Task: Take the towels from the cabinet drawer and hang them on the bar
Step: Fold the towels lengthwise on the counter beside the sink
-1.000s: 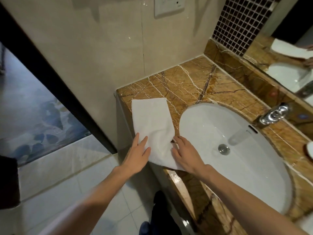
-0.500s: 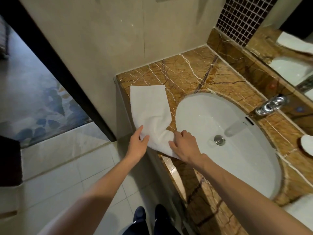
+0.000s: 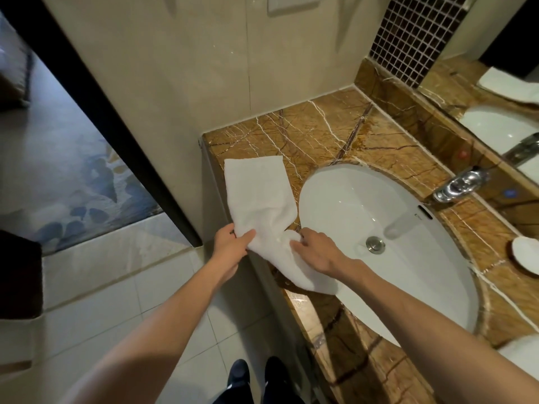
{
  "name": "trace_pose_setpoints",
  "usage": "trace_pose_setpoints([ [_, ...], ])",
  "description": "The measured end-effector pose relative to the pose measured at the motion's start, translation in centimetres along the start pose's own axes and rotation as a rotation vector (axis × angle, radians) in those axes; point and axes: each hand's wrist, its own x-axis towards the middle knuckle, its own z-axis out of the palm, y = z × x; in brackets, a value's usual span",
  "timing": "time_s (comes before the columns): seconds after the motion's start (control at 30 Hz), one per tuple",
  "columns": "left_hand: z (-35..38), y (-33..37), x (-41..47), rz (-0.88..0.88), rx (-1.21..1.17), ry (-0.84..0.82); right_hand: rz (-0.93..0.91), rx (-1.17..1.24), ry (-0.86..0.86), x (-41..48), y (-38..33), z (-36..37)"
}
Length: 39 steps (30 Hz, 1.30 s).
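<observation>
A white folded towel point(image 3: 259, 196) lies on the brown marble counter point(image 3: 320, 126), to the left of the sink, its near end bunched and drooping over the counter's front edge. My left hand point(image 3: 232, 250) grips the towel's left side at that edge, thumb on top. My right hand point(image 3: 316, 252) pinches the bunched near part of the towel beside the basin rim. No cabinet drawer or towel bar is in view.
A white oval sink point(image 3: 393, 228) with a chrome faucet point(image 3: 458, 185) fills the counter's right side. A mirror point(image 3: 501, 91) runs along the back. A white dish point(image 3: 525, 255) sits at far right. A beige wall rises left of the counter; a tiled floor point(image 3: 102, 301) and my shoes lie below.
Both hands went from lying flat on the towel to gripping it. The towel's near end has gathered and slid toward the counter edge.
</observation>
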Motion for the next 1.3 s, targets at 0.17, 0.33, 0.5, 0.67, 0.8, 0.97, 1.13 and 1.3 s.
trace_pose_setpoints([
  [0.17, 1.0, 2.2, -0.9, 0.004, -0.185, 0.019, 0.224, 0.563, -0.174, -0.6, -1.0, -3.4],
  [0.33, 2.5, 2.0, -3.0, -0.14, -0.439, -0.177, 0.462, 0.893, -0.318, -0.6, -1.0, -4.2],
  [0.5, 2.3, 0.8, -4.4, -0.103, -0.286, -0.267, 0.512, 1.007, -0.326, -0.7, -0.7, -3.5],
  [0.67, 1.0, 0.6, -4.5, -0.029, -0.171, -0.137, 0.432, 0.909, -0.207, -1.4, -0.3, -3.1],
  [0.8, 0.5, 0.4, -5.3, -0.038, -0.156, -0.094, 0.393, 0.724, -0.133, -2.2, -0.4, -3.1],
  [0.97, 0.0, -0.1, -6.9, -0.018, -0.174, -0.088, 0.337, 0.706, -0.155, -3.6, 0.7, -3.5],
  [1.13, -0.3, -1.0, -8.2, 0.03, -0.152, -0.111, 0.317, 0.868, -0.183, -5.8, 2.1, -4.2],
  [1.3, -0.3, -1.3, -10.1, 0.073, -0.134, -0.189, 0.376, 1.057, -0.324, -8.0, 2.7, -4.9],
])
